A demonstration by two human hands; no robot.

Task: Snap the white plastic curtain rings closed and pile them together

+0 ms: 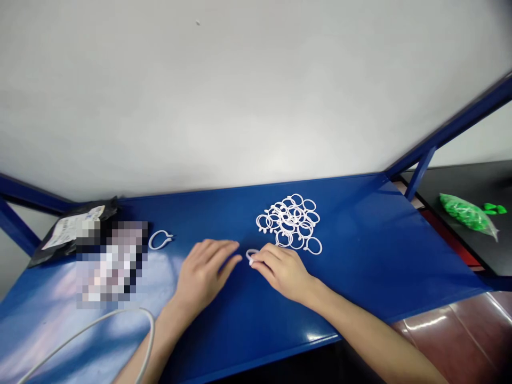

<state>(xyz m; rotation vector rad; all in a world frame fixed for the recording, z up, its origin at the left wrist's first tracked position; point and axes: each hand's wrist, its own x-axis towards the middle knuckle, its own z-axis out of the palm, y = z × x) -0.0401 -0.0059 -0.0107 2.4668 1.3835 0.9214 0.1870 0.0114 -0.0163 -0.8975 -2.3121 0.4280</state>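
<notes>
Between the thumb and fingers of my right hand (286,271) is a white curtain ring (251,262), partly covered by the fingertips. My left hand (203,271) hovers just left of it, fingers and thumb apart, with nothing in it. Behind my right hand lies a loose pile of several white curtain rings (293,218), overlapping one another on the blue table (224,213). Farther left, a single open ring (151,242) with a gap between its two ends lies by itself.
A black package with a white label (74,229) and a pixelated item (116,261) lie at the left. A white cable (104,318) loops by my left forearm. On a dark surface at right sits a clear bag of green pieces (466,212). A blue metal frame (420,168) borders the table.
</notes>
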